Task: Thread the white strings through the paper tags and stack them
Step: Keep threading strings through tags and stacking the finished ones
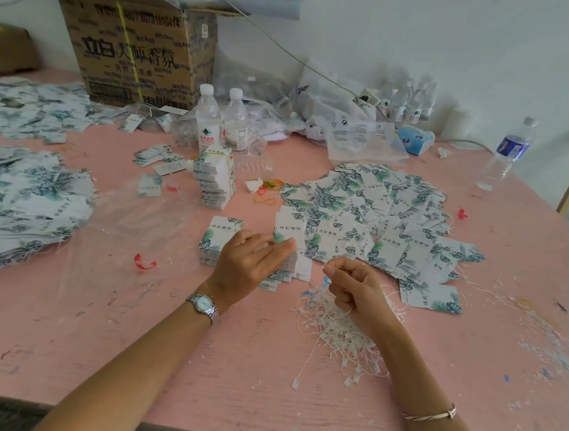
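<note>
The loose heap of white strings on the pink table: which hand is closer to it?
Right. The right hand sits above the heap of white strings, pinching one; the left hand is to its left, over leaf-printed paper tags.

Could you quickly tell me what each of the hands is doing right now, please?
Left hand: pinches a bunch of paper tags.
Right hand: pinches a white string.

Wore a silver wristwatch with a metal link band and pale round face just behind the left hand. Wore a thin silver bangle up the forearm from the right hand. Showed both forearms bare.
</note>
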A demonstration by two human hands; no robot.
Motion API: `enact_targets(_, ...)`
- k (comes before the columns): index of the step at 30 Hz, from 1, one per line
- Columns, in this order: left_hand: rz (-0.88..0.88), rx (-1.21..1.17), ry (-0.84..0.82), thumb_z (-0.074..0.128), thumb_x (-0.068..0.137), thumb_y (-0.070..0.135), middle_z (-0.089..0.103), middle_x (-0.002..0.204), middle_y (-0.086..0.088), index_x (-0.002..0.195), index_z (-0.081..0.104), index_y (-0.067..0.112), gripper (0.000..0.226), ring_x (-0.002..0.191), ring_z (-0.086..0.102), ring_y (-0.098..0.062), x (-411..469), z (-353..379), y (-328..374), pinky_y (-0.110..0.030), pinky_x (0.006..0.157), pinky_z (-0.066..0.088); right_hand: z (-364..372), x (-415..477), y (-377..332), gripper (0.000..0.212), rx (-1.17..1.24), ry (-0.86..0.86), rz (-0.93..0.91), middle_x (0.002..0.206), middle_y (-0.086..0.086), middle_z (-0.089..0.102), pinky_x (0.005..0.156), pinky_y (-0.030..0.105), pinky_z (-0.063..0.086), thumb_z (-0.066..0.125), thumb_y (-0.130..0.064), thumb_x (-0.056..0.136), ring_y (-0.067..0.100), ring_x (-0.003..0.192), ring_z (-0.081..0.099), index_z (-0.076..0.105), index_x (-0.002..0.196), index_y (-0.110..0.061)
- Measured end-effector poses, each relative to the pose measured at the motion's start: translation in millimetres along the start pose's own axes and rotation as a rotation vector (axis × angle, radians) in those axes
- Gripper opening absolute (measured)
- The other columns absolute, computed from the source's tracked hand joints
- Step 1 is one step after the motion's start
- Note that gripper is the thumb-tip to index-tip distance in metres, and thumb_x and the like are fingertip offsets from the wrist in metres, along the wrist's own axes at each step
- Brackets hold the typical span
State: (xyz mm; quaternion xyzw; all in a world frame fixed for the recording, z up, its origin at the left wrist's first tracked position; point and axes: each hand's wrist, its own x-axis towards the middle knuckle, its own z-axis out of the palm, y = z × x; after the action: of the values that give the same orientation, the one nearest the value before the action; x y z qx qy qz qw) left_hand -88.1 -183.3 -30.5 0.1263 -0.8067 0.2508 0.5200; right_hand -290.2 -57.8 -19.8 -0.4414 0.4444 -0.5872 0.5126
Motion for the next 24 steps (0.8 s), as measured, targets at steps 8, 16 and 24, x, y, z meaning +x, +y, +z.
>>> enact_targets(8, -0.087, -0.064, -0.058, 0.079, 0.087, 0.014, 0.077, 0.105, 0.010, 0.100, 0.081, 0.018, 0.014, 0.089, 0.073, -0.019, -1.1, -7.3, 1.8, -0.034, 0.081, 0.032, 1.6, -0.9, -1.3, 0.015, -0.003, 0.008, -0.008, 0.056, -0.007, 0.025, 0.038, 0.016, 0.021, 0.076, -0.028, 0.081, 0.008, 0.046, 0.017, 0.067, 0.082, -0.015)
enact_targets(16, -0.128, -0.087, 0.058, 0.078, 0.090, 0.022, 0.073, 0.114, 0.019, 0.098, 0.081, 0.026, 0.009, 0.089, 0.068, -0.015, 16.9, -20.0, 16.6, -0.035, 0.081, 0.030, 2.2, -2.4, -1.3, 0.008, 0.037, 0.098, -0.066, 0.056, -0.009, 0.029, 0.039, 0.015, 0.021, 0.062, -0.014, 0.094, 0.005, 0.045, 0.021, 0.062, 0.087, -0.013)
enact_targets(24, 0.013, -0.097, 0.024, 0.080, 0.088, 0.027, 0.073, 0.108, 0.023, 0.089, 0.082, 0.029, 0.003, 0.087, 0.058, -0.009, 5.8, -29.4, 54.4, -0.030, 0.074, 0.032, 7.0, -6.8, -7.9, 0.008, 0.026, 0.094, -0.171, 0.061, -0.008, 0.050, 0.040, 0.016, 0.024, 0.057, -0.016, 0.096, 0.005, 0.043, 0.023, 0.056, 0.091, -0.010)
